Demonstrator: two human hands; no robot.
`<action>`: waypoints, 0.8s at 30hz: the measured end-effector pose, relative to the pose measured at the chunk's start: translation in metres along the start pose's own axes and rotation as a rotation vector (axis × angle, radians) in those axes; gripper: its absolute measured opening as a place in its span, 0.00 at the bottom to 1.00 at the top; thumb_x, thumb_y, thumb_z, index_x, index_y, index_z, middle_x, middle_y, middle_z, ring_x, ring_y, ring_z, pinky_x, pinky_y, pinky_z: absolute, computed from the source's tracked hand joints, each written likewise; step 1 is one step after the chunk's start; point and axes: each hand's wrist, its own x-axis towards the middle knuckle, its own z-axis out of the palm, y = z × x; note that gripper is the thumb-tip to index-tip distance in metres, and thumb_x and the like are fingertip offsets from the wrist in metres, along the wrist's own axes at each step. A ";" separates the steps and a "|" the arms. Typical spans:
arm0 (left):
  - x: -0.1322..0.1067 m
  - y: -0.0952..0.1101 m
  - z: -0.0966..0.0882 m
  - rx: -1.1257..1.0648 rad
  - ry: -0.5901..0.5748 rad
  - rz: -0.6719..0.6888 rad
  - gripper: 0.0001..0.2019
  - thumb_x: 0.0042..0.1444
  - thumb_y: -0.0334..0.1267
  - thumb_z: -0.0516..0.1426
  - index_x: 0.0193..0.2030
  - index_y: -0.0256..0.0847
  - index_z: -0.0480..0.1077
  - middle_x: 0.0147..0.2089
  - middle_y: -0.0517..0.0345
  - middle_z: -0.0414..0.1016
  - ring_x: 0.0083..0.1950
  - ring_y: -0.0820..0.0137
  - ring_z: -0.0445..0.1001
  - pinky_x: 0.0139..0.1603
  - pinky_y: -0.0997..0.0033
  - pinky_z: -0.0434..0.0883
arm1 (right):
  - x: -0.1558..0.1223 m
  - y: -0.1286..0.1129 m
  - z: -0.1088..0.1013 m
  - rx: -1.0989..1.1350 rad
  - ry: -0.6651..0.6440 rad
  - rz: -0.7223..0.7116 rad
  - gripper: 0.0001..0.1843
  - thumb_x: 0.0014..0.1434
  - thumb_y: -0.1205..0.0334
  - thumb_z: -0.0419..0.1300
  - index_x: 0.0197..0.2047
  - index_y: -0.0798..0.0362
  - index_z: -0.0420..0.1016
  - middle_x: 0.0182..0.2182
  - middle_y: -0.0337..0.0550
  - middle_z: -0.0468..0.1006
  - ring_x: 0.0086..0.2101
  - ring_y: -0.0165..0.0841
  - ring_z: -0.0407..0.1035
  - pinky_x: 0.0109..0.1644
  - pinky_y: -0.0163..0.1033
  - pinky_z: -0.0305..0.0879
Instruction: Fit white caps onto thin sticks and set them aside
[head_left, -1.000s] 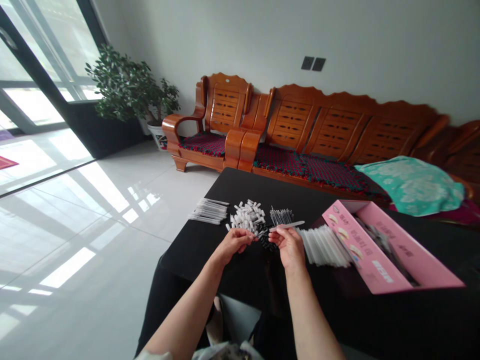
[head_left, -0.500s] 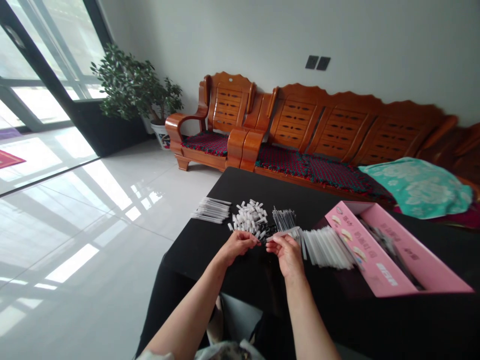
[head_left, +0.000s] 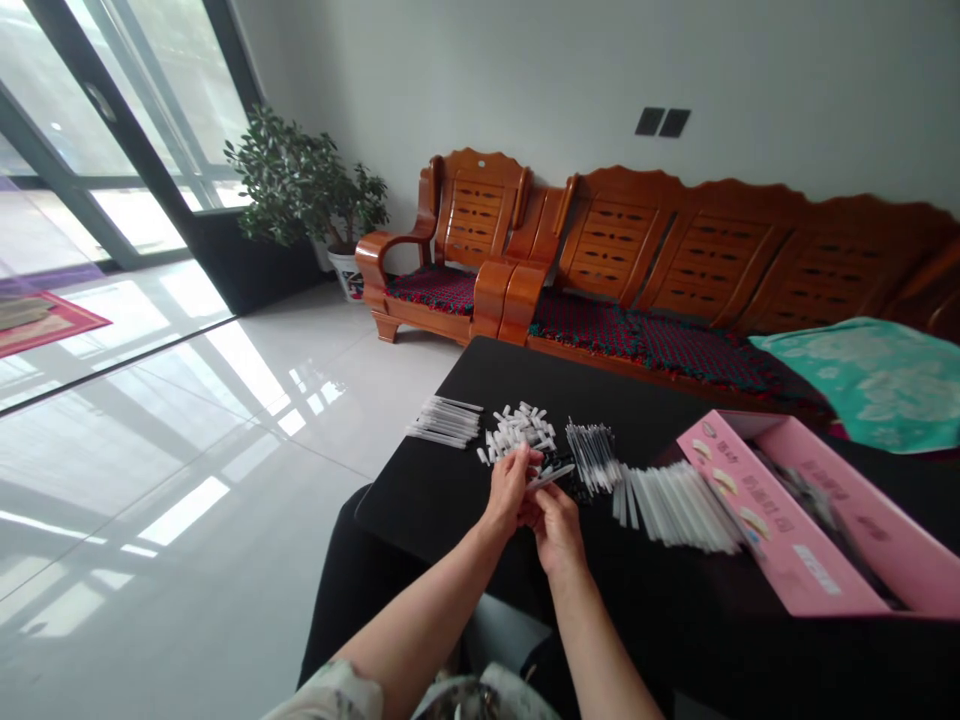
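Note:
My left hand (head_left: 513,487) and my right hand (head_left: 556,520) meet over the near side of the black table. Both are closed on a whitish pen barrel (head_left: 553,476), which slants up to the right. Fingers cover its near end, so any small part there is hidden. Just beyond my hands lies a heap of white pen caps (head_left: 523,425). Small black pieces (head_left: 581,488) are scattered beside my right hand. Behind them is a bundle of thin dark-tipped refills (head_left: 591,450), and to the right a row of translucent barrels (head_left: 679,505).
Several white pens (head_left: 446,422) lie side by side at the table's left edge. A long pink box (head_left: 780,530) stands on the right, with dark and clear wrapping inside. Beyond the black table (head_left: 517,370) is a wooden sofa (head_left: 600,240).
My left hand has come over to my right hand and now touches the barrel. The barrel has turned a little steeper. My view has shifted slightly left.

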 end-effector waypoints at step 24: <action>-0.032 -0.004 0.002 -0.111 -0.325 0.048 0.19 0.51 0.47 0.64 0.42 0.33 0.75 0.31 0.57 0.73 0.24 0.78 0.67 0.25 0.79 0.66 | 0.007 -0.034 -0.058 0.288 0.142 0.146 0.06 0.45 0.74 0.62 0.24 0.55 0.75 0.17 0.39 0.79 0.18 0.29 0.74 0.22 0.29 0.72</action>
